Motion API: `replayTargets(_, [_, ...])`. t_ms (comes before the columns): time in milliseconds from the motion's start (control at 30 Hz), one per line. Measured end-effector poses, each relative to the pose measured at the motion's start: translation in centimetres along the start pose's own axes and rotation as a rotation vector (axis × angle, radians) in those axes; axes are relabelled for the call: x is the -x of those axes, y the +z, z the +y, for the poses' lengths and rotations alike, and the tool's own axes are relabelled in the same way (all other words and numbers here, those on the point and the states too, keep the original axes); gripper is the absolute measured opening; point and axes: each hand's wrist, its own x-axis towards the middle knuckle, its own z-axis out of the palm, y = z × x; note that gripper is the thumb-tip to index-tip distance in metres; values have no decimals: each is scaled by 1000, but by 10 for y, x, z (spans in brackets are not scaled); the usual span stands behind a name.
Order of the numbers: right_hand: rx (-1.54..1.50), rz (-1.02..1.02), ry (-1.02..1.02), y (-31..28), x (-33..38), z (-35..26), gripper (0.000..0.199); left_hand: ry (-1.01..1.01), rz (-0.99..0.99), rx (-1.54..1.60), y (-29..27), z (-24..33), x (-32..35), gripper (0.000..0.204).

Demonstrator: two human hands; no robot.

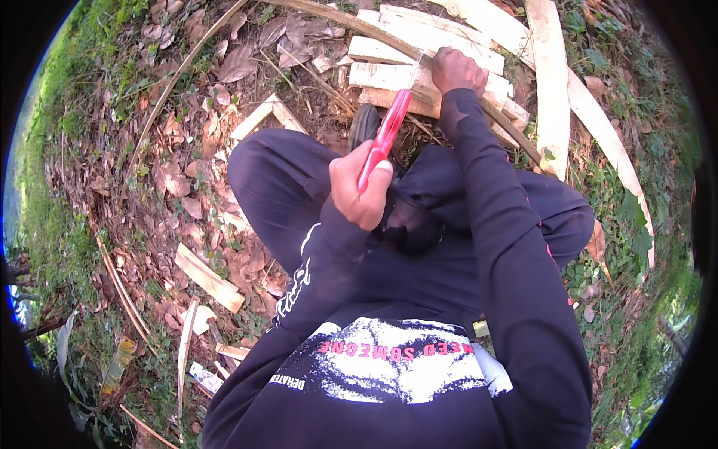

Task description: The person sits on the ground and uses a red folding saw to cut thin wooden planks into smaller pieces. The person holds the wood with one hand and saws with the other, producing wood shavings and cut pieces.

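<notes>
My left hand (359,183) is wrapped round the lower end of a red-handled tool (389,131). Its narrow, pale metal end slants up to a long thin wooden strip (366,30) and meets it beside my other hand; the exact kind of tool is hard to make out. My right hand (458,71) is closed on that strip, pressing it over a stack of pale split wood pieces (389,77). From there the strip runs on under my right forearm toward the right knee.
Broad pale planks (552,82) lie to the right of the stack, one of them curved. Loose wood pieces (209,277) and thin strips are scattered on the leafy ground (179,150) at the left. My bent legs (277,176) frame the work, with a dark shoe (363,126) near the stack.
</notes>
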Motion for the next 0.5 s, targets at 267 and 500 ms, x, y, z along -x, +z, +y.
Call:
replayTargets(267, [-61,38,-43,3,-6,-1,46,71,-19,-102,6,-2,-24,19])
replayTargets(500, [8,11,0,1,-4,-3,46,49,-5,-16,-23,17,23,29])
